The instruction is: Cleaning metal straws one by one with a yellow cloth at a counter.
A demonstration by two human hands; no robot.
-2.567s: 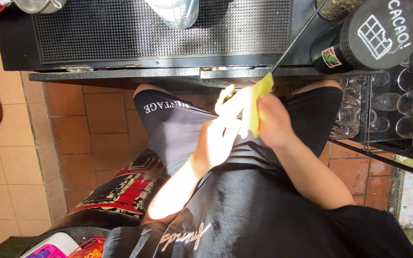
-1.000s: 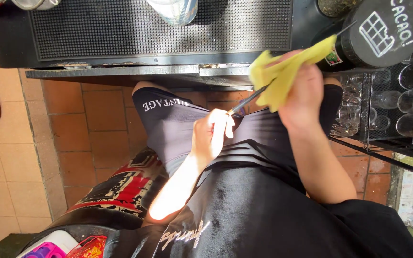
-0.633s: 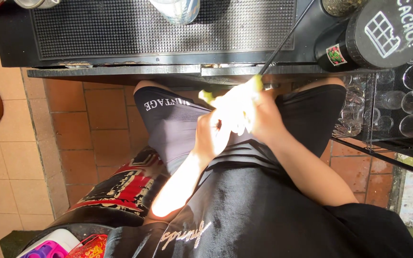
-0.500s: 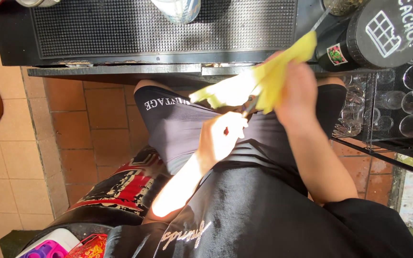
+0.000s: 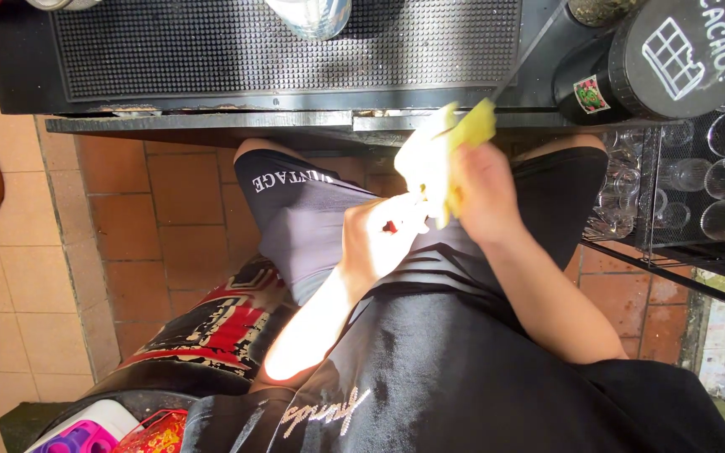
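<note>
The right hand (image 5: 482,191) is closed around a yellow cloth (image 5: 451,159), fingers wrapped over it and pressing it about a thin dark rod (image 5: 524,60) that slants up toward the black rubber mat (image 5: 279,50). The left hand (image 5: 377,242) is curled shut just below, gripping the rod's lower end, which shows a bit of red; both hands are held in front of the black shorts (image 5: 295,210)

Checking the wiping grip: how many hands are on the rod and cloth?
2. The left hand grips the thin rod's lower end; the right hand wraps the yellow cloth around it. No other hands show.
</note>
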